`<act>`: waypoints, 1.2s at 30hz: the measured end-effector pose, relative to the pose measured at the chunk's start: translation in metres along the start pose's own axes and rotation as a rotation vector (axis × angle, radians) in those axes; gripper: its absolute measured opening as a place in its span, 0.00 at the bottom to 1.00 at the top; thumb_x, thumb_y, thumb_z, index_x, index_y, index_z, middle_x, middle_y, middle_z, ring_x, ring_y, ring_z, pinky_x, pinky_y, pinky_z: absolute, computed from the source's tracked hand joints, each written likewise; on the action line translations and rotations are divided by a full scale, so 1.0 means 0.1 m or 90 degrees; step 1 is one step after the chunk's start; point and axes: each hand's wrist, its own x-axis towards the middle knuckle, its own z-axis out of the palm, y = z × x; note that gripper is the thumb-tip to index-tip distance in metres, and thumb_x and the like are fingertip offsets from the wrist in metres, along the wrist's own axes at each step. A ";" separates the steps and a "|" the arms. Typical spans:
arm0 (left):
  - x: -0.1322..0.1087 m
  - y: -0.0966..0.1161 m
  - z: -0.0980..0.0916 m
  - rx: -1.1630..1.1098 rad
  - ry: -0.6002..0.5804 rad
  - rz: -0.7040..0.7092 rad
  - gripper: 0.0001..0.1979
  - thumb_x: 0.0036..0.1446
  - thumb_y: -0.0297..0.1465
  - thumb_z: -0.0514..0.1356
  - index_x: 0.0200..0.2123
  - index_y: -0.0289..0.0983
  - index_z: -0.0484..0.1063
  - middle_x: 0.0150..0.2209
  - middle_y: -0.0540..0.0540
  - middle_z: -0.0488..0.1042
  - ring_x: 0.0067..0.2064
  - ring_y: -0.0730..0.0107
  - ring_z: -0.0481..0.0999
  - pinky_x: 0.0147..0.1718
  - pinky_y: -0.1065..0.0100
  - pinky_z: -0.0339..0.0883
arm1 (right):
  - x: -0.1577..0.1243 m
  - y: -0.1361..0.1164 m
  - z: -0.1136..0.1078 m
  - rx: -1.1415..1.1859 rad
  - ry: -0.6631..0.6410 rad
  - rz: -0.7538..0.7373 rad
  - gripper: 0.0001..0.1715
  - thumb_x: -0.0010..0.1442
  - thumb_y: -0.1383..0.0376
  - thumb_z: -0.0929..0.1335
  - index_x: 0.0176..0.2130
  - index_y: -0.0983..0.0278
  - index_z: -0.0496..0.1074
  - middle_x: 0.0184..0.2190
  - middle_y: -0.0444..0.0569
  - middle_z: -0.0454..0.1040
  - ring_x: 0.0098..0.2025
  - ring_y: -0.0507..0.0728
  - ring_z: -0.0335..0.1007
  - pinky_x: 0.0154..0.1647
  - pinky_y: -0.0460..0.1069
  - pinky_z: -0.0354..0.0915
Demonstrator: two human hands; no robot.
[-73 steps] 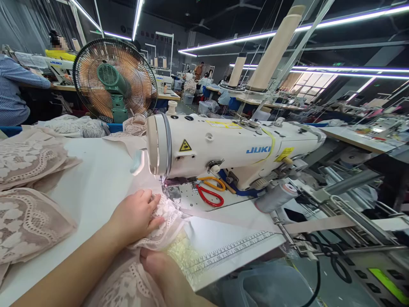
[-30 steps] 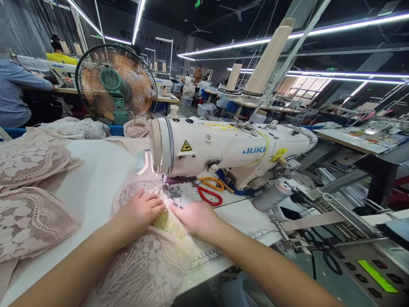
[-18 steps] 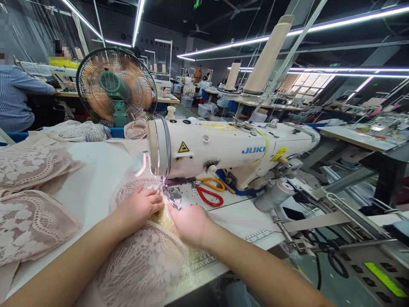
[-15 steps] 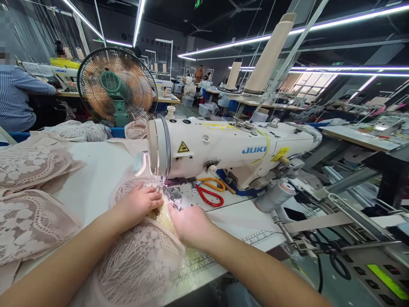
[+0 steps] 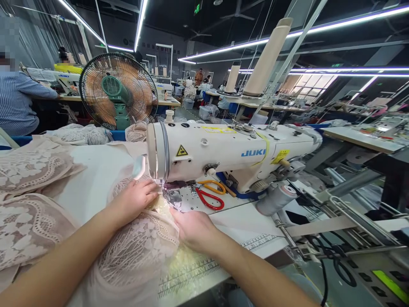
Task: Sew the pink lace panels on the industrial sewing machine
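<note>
A pale pink lace bra piece (image 5: 137, 256) lies under the needle end of a white sewing machine (image 5: 191, 149) and spreads toward me over the table. My left hand (image 5: 137, 200) rests flat on the lace just left of the needle, fingers stretched together and pointing at it. Right of and nearer than the needle, my right hand (image 5: 194, 228) grips the edge of the lace between thumb and fingers; the fingertips beneath are hidden. Shiny yellowish film (image 5: 159, 205) shows between my hands. Red-handled scissors (image 5: 209, 199) and an orange handle (image 5: 212, 186) lie on the machine bed.
More lace pieces (image 5: 32, 226) are stacked at the left. A ruler strip (image 5: 191, 275) runs along the table's front edge. A grey thread cone (image 5: 276, 200) lies right of the machine. Behind stands a large fan (image 5: 118, 91); a person in a striped shirt (image 5: 22, 102) sits far left.
The lace has shifted slightly, and less yellow film shows between my hands. My left hand has slid a little left and my right hand slightly right and nearer me.
</note>
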 end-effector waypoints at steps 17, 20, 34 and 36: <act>-0.02 0.28 0.00 -0.395 0.093 -0.288 0.17 0.56 0.36 0.48 0.18 0.39 0.48 0.20 0.52 0.57 0.25 0.72 0.61 0.26 0.69 0.57 | -0.35 -0.33 0.41 0.284 0.125 -0.087 0.35 0.59 0.55 0.62 0.62 0.64 0.56 0.37 0.52 0.72 0.33 0.56 0.68 0.36 0.51 0.64; -0.03 0.31 0.02 -0.283 0.062 -0.327 0.14 0.56 0.34 0.47 0.19 0.39 0.51 0.23 0.50 0.61 0.28 0.69 0.64 0.27 0.68 0.56 | -0.31 -0.48 0.48 0.223 0.123 -0.069 0.19 0.59 0.59 0.62 0.46 0.64 0.73 0.34 0.52 0.74 0.37 0.57 0.69 0.38 0.49 0.63; -0.04 0.40 0.08 -0.046 -0.133 -0.225 0.10 0.54 0.28 0.49 0.32 0.39 0.70 0.30 0.46 0.68 0.27 0.63 0.71 0.21 0.68 0.50 | -0.25 -0.28 0.21 0.094 0.048 0.091 0.27 0.59 0.63 0.59 0.57 0.60 0.65 0.37 0.49 0.78 0.39 0.57 0.72 0.32 0.47 0.58; -0.02 0.40 0.09 -0.057 -0.131 -0.236 0.11 0.55 0.29 0.48 0.33 0.39 0.71 0.31 0.46 0.69 0.27 0.64 0.71 0.21 0.69 0.50 | -0.23 -0.28 0.20 0.081 0.032 0.089 0.28 0.60 0.62 0.58 0.58 0.61 0.64 0.37 0.51 0.78 0.39 0.58 0.72 0.32 0.48 0.57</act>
